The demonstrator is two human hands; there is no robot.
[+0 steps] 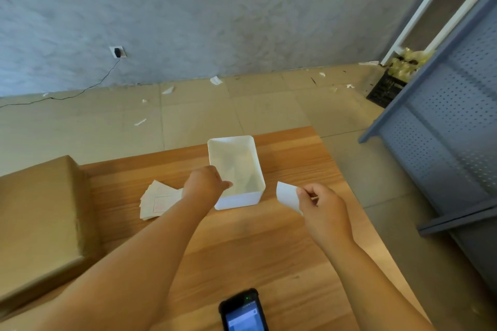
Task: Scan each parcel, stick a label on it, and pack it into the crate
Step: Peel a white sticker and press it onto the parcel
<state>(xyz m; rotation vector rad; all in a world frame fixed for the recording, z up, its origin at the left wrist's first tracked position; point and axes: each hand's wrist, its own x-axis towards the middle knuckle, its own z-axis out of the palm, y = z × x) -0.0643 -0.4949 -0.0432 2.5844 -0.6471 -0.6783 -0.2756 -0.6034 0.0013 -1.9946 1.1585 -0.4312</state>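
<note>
Probably needed to hold the paper slip pinched in the fingers of the right hand, just right of the crate on the surface, while steadying its rim with the left hand, grip hidden.

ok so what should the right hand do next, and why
Probably let go of the paper slip pinched in the right hand. The left hand is at the crate, the scanner lies untouched, and similar scraps litter the floor, so it looks like waste, though it could be a label.
</note>
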